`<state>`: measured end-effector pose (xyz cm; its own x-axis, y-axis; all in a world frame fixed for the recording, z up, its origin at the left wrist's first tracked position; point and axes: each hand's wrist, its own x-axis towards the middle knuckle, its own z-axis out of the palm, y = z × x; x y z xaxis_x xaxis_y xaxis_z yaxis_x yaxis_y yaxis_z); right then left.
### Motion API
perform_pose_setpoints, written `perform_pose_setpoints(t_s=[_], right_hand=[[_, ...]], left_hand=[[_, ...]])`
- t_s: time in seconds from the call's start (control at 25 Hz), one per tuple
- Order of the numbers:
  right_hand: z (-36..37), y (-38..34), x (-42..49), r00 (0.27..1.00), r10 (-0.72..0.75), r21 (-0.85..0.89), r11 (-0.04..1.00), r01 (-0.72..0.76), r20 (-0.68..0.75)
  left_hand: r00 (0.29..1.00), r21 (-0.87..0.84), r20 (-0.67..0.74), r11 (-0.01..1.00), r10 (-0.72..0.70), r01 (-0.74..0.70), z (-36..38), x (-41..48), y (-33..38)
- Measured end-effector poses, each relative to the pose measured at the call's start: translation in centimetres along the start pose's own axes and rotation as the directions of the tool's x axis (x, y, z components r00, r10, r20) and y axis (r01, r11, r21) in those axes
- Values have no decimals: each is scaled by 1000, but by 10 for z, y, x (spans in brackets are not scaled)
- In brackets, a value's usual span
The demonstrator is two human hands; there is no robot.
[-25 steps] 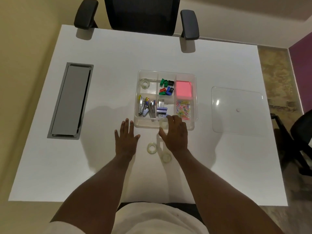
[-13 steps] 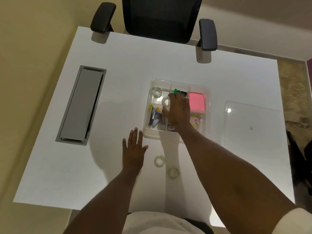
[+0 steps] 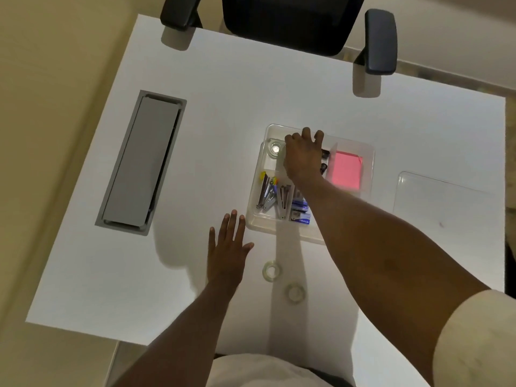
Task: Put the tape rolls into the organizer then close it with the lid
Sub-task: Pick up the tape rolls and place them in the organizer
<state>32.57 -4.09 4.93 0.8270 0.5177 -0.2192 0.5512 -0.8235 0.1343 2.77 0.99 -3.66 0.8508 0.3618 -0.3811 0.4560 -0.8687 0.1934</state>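
Note:
The clear plastic organizer (image 3: 279, 229) sits mid-table with staplers, staple boxes, clips and a pink note pad in its compartments. Clear tape (image 3: 275, 149) lies in its far left compartment. My right hand (image 3: 303, 156) hovers over the far compartments just right of that tape, fingers spread toward the back rim, with no roll visible in it. Two more clear tape rolls (image 3: 271, 270) (image 3: 295, 293) lie on the table in front of the organizer. My left hand (image 3: 227, 247) rests flat on the table to their left. The clear lid (image 3: 435, 199) lies flat to the organizer's right.
A grey cable hatch (image 3: 141, 163) is set into the white table (image 3: 223, 93) at the left. A black office chair (image 3: 287, 20) stands at the far edge. The table's right edge lies just past the lid.
My right hand picked a tape roll up from the table in front of the organizer and carried it to the far left compartment. The roll no longer shows in its fingers. My left hand stayed flat.

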Motion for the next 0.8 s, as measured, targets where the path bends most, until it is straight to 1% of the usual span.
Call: perform_pose_setpoints(t_s=[0.2,0.4,0.52,0.68,0.8], right_hand=[[3,0,3,1000,-25,-12,1000,24,-20],[4,4,-17,994,-26,75,997,34,-110],[7,4,-42,986,-34,121,991,54,-162],[24,1,-91,965,-45,177,980,93,-260],[42,-8,-134,945,-74,196,970,142,-319]], left_hand=[[1000,-12,-2,1000,-10,10,3,2,-1],[1000,-15,9,1000,-12,12,1,3,2],[999,-5,22,1000,-23,23,-4,3,5],[996,13,76,999,-35,34,-12,3,9],[997,-4,79,1000,-24,24,-17,0,11]])
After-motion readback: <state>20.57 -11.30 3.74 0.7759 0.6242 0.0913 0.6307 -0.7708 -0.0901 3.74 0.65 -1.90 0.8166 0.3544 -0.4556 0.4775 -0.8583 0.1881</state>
